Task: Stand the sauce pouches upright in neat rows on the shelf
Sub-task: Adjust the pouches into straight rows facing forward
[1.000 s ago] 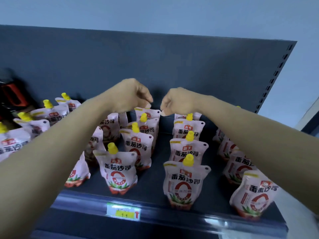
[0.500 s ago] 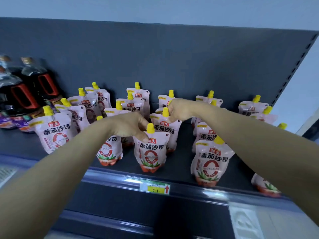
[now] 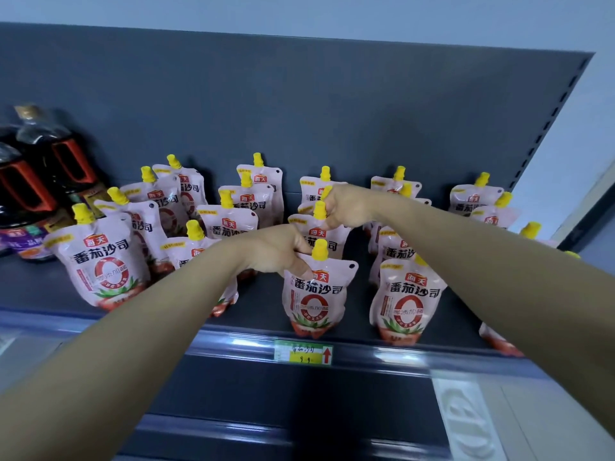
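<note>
Several pink tomato sauce pouches with yellow caps stand in rows on the dark shelf (image 3: 259, 304). My left hand (image 3: 276, 251) pinches the top left corner of the front pouch (image 3: 314, 294) in the middle row, which stands upright near the shelf's front edge. My right hand (image 3: 349, 207) grips the top of the second pouch (image 3: 316, 237) just behind it, fingers curled by its yellow cap. Another front pouch (image 3: 404, 301) stands to the right, and one (image 3: 100, 261) at the far left.
Dark soy sauce bottles (image 3: 36, 181) with red handles stand at the shelf's left end. A price tag (image 3: 303, 352) sits on the front rail below the held pouch. The grey back panel (image 3: 299, 111) rises behind the rows. My right forearm hides pouches at the far right.
Both hands have come forward from the back of the row to its front two pouches. The view has dropped and shifted left, bringing the bottles into sight.
</note>
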Demonstrator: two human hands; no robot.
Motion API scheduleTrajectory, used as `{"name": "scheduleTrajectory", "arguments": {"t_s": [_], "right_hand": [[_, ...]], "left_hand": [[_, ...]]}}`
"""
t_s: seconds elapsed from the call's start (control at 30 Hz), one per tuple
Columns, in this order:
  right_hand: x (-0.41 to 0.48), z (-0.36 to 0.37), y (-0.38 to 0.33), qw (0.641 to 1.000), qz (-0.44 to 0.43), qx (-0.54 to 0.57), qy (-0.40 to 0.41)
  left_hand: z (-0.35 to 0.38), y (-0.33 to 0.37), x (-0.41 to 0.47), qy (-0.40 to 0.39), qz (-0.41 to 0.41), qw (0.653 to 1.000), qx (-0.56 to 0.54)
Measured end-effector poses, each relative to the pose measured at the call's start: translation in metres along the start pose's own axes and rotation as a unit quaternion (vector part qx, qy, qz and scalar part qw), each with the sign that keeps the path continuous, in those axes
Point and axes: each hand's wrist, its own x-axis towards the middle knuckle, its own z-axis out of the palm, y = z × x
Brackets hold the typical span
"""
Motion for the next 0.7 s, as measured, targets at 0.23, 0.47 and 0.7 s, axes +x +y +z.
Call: {"name": "scheduleTrajectory", "arguments": {"t_s": [0.23, 0.47, 0.7], "right_hand": [[0.003, 0.000, 0.001, 0.999, 0.012, 0.033, -0.007], [-0.004, -0.036, 0.020, 0.985, 0.059, 0.151, -0.065], [0.014, -0.046, 0.037, 0.991, 0.072, 0.092, 0.068]], "left_hand": [[-0.002, -0.001, -0.007, -0.006, 0.017, 1.000, -0.026], [-0.043, -0.005, -0.023, 0.045, 0.019, 0.996, -0.078], [-0.053, -0.007, 0.017, 0.180, 0.013, 0.983, -0.015]]}}
